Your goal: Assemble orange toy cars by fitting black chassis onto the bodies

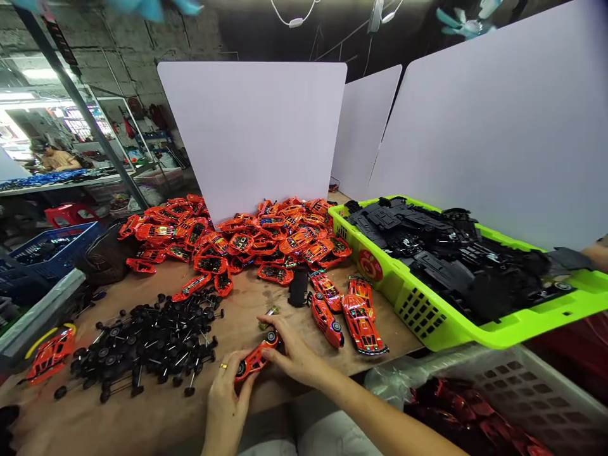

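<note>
Both my hands grip one orange toy car just above the front edge of the table. It is turned on its side, with black wheels showing at both ends. My left hand, wearing a ring, is closed on the near end. The far end is between the fingers and thumb of my right hand. A small brass-coloured piece shows by my right fingers. Left of my hands lies a heap of black wheels on metal axles. Orange cars with wheels rest to the right, beside a black car base.
Orange car shells are piled at the back, against a white panel. At right stands a lime-green basket full of black car bases. A grey crate below it holds dark red parts. Another person sits far left.
</note>
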The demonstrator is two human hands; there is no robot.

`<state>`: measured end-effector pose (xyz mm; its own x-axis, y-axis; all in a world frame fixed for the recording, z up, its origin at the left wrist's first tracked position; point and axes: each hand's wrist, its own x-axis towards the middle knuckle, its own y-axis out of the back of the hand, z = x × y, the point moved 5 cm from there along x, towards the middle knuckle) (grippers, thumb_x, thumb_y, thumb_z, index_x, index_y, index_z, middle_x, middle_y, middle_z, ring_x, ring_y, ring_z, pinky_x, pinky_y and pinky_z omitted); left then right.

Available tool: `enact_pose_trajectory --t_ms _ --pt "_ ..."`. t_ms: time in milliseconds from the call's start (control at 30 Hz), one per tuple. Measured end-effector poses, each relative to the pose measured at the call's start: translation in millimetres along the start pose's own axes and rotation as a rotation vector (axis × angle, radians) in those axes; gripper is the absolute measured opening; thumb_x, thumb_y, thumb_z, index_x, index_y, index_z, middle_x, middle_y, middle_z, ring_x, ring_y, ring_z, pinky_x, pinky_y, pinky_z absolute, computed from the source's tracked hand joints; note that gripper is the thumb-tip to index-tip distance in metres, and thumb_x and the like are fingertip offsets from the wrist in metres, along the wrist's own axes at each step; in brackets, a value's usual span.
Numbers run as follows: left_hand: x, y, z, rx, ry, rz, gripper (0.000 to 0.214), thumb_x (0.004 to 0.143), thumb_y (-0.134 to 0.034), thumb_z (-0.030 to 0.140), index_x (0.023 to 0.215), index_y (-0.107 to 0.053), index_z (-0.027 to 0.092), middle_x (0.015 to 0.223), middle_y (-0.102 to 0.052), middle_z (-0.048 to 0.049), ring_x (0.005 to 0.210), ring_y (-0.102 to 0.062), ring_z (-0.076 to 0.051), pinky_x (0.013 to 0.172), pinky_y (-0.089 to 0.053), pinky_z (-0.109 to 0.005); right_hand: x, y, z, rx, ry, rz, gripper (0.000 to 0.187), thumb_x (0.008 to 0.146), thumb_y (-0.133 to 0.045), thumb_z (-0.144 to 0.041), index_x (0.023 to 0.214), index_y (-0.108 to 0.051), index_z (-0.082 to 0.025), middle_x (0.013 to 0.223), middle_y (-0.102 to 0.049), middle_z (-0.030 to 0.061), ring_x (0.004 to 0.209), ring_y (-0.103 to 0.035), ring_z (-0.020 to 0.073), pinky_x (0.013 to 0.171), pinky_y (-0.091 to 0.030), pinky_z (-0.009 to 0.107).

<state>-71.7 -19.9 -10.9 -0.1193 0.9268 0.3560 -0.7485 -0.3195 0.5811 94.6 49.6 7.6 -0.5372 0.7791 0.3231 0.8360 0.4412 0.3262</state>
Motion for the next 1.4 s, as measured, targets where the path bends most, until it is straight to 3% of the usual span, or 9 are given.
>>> enact_pose_trajectory --t_ms 233,433,600,733,867,1133,1233,1300,1400 --pt "-3 -8.5 -11 -0.040 0.066 0.001 0.028 0.084 -0.062 0.042 0.103 -0.066 0.022 0.106 -0.071 -0.0105 0.101 -0.067 -0.029 0.089 -0.054 -0.045 7 -10 14 0.020 -0.078 -0.051 0.026 0.085 -0.068 -0.022 0.111 -0.067 -0.019 0.106 -0.067 0.0057 0.097 -0.061 0.0192 0.088 -0.048 0.032" --pt "1 -10.6 -11 -0.090 0.091 0.040 0.027 0.089 -0.055 0.045 0.092 -0.067 0.021 0.093 -0.072 -0.0082 0.088 -0.070 -0.024 0.079 -0.057 -0.037 16 -18 27 0.205 -0.268 -0.160 0.026 0.081 -0.063 -0.017 0.107 -0.068 -0.017 0.090 -0.067 0.0000 0.078 -0.060 0.0133 0.071 -0.049 0.023" --pt "2 -11.3 -21 -0.096 0.075 0.031 0.026 0.088 -0.058 0.045 0.091 -0.068 0.021 0.087 -0.073 -0.0069 0.085 -0.072 -0.023 0.075 -0.059 -0.033 22 -25 34 0.156 -0.410 -0.048 0.019 0.073 -0.060 -0.009 0.088 -0.070 -0.016 0.075 -0.064 -0.0027 0.069 -0.057 0.0119 0.061 -0.044 0.020" --pt "3 -11.3 -27 -0.130 0.097 0.034 0.030 0.086 -0.060 0.047 0.097 -0.070 0.020 0.095 -0.075 -0.0093 0.089 -0.073 -0.024 0.075 -0.060 -0.033 24 -22 31 0.160 -0.379 -0.064 0.013 0.074 -0.064 -0.012 0.085 -0.071 -0.015 0.071 -0.063 -0.0029 0.064 -0.053 0.0107 0.059 -0.041 0.019" --pt "5 -10.5 -26 -0.125 0.117 0.056 0.036 0.085 -0.060 0.051 0.100 -0.071 0.021 0.101 -0.076 -0.0108 0.095 -0.072 -0.027 0.079 -0.060 -0.036 24 -13 26 0.131 -0.263 -0.116 0.015 0.079 -0.071 -0.026 0.090 -0.073 -0.016 0.074 -0.067 -0.0010 0.064 -0.054 0.0114 0.059 -0.040 0.020" --pt "15 -5.9 -44 -0.215 0.188 0.054 0.048 0.070 -0.068 0.066 0.087 -0.071 0.021 0.088 -0.077 -0.0070 0.084 -0.074 -0.027 0.072 -0.062 -0.035 18 -14 21 -0.026 -0.151 0.043 0.010 0.081 -0.072 -0.022 0.090 -0.071 -0.019 0.085 -0.070 0.0010 0.079 -0.063 0.0163 0.073 -0.047 0.025" --pt "21 -10.4 -55 -0.357 0.303 0.051 0.054 0.066 -0.070 0.070 0.088 -0.068 0.021 0.085 -0.076 -0.0057 0.080 -0.073 -0.027 0.069 -0.062 -0.035 9 -9 13 0.058 -0.114 0.137 0.035 0.079 -0.074 -0.025 0.111 -0.062 -0.021 0.102 -0.068 0.0030 0.093 -0.063 0.0188 0.083 -0.049 0.029" --pt "24 -19.5 -49 -0.428 0.344 0.109 0.056 0.070 -0.064 0.073 0.090 -0.066 0.021 0.086 -0.075 -0.0055 0.079 -0.073 -0.026 0.066 -0.062 -0.034 -1 4 6 0.172 -0.089 0.246 0.050 0.079 -0.074 -0.030 0.123 -0.051 -0.022 0.116 -0.064 0.0060 0.104 -0.062 0.0208 0.089 -0.050 0.033" --pt "28 -54.9 -8 -0.447 0.272 0.071 0.050 0.084 -0.051 0.067 0.103 -0.063 0.022 0.097 -0.075 -0.0065 0.086 -0.072 -0.024 0.070 -0.061 -0.033 -19 44 -7 0.261 -0.092 0.358 0.042 0.087 -0.065 -0.034 0.124 -0.047 -0.024 0.123 -0.062 0.0078 0.106 -0.063 0.0209 0.088 -0.052 0.034"
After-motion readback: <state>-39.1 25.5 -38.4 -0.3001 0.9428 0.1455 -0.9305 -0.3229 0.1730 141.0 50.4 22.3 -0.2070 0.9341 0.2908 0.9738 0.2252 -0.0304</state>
